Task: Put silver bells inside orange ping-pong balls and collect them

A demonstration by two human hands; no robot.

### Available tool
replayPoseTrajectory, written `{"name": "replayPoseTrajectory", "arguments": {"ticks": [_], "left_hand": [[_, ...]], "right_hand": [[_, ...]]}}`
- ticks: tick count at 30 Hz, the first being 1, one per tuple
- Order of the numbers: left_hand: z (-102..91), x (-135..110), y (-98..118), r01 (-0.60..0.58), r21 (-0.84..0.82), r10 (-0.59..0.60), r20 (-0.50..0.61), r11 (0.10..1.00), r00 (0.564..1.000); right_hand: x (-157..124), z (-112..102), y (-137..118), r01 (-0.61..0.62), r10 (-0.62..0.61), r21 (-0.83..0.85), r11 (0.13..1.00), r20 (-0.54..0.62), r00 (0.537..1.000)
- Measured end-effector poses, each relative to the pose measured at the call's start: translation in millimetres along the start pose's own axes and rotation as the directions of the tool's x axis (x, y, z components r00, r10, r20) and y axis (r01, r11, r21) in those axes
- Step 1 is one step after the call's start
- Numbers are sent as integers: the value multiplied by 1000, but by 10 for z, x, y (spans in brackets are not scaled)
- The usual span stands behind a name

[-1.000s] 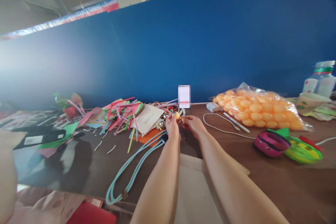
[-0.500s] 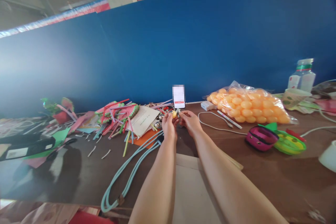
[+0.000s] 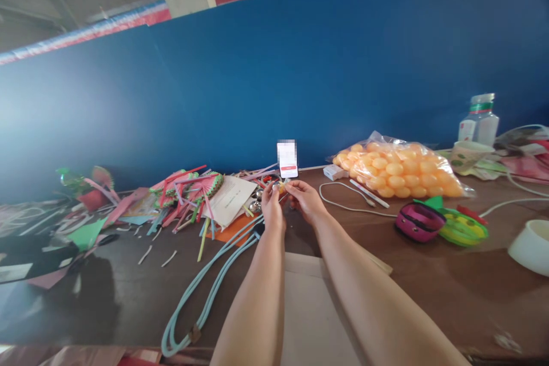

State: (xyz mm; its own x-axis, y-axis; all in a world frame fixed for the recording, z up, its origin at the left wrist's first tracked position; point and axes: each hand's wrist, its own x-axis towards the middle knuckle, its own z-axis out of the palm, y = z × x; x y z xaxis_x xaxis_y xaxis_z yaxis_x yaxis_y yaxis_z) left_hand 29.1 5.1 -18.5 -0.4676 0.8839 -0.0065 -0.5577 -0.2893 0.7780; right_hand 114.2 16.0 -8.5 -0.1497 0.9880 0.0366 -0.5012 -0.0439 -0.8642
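Both of my hands meet above the middle of the table, in front of an upright phone [image 3: 287,160]. Between the closed fingers of my left hand [image 3: 273,209] sits a small yellow ball [image 3: 281,187], partly covered by the fingertips. My right hand [image 3: 306,200] is closed in a pinch right beside the ball; what its fingertips hold is too small to name. Shiny silver balls [image 3: 256,206] lie just left of my left hand. A pale blue cord [image 3: 214,274] loops over the table by my left forearm.
Coloured strips [image 3: 184,194] and a paper sheet [image 3: 229,197] pile up at left. On the right lie a bag of orange balls [image 3: 398,168], a white cable [image 3: 343,205], a pen [image 3: 369,193], a purple band [image 3: 419,222] and a white cup [image 3: 532,249]. A blue partition [image 3: 274,80] stands behind.
My right fingertips have moved left, closer to the yellow ball in my left hand. The view has shifted slightly, so most things on the table appear a little further left.
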Motion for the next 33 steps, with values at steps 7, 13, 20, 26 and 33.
{"name": "replayPoseTrajectory", "arguments": {"ticks": [7,13,20,26,33], "left_hand": [[25,-50,40,17,-33,-15,72,999,997],[21,-63,46,19,-42,-15,94,999,995],[15,-51,32,14,-46,-8,125,999,992],[-1,-15,6,1,-73,10,145,997,989],[-25,16,-20,-26,-56,35,170,998,985]], "right_hand": [[-11,-21,-63,-20,18,124,992,16,1000],[-30,-22,-86,-44,32,168,985,74,997],[-37,-26,-89,-65,48,164,984,107,993],[-43,-20,-103,-49,37,131,990,93,995],[-41,-21,-105,-46,37,110,993,78,996]]}}
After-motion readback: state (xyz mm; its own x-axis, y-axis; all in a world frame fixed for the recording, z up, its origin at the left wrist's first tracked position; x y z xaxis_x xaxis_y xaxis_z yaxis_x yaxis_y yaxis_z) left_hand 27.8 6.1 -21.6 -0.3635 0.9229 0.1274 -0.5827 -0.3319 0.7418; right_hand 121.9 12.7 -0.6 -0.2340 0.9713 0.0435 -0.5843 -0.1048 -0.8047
